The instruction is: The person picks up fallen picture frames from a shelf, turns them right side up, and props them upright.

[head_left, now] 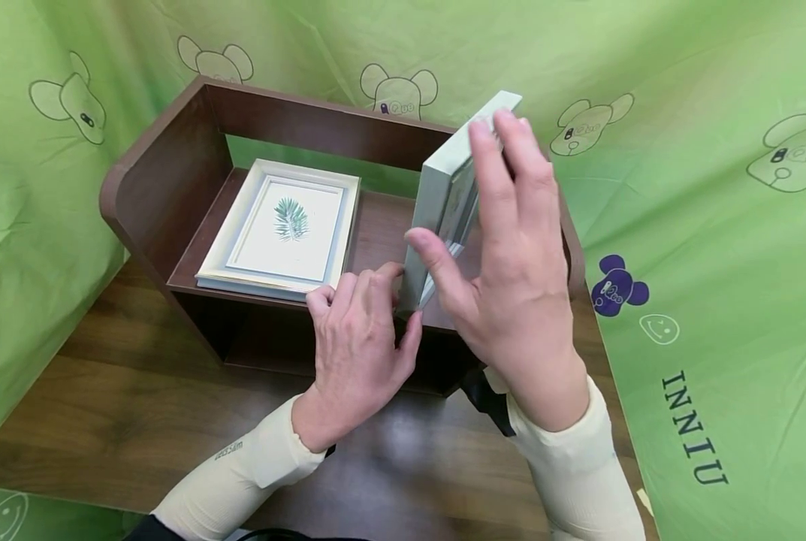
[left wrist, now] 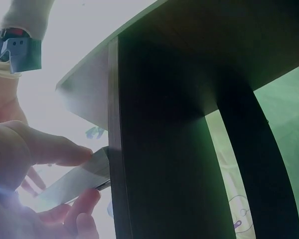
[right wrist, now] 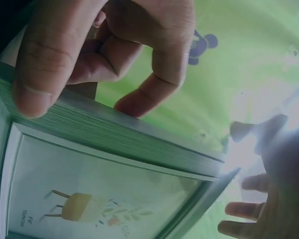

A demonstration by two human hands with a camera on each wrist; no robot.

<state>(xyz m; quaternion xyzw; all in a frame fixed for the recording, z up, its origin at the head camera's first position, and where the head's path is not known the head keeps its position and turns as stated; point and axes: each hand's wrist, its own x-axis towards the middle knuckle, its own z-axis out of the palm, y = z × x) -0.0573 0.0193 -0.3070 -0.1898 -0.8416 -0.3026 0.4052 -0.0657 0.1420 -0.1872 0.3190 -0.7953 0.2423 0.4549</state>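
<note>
1. Your right hand [head_left: 517, 285] is holding the pale green picture frame [head_left: 443, 195] upright, thumb on its near edge, fingers [head_left: 504, 150] stretched up along its far face.
2. Your left hand [head_left: 355, 338] is pinching the frame's bottom corner with curled fingers.
3. The frame is standing on the brown shelf [head_left: 173, 188], right of a white leaf-print frame [head_left: 284, 225] lying flat.

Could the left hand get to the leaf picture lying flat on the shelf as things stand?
Probably yes, once freed. The left hand pinches the lower corner of the upright frame, but nothing lies between it and the leaf picture on the open shelf.
</note>
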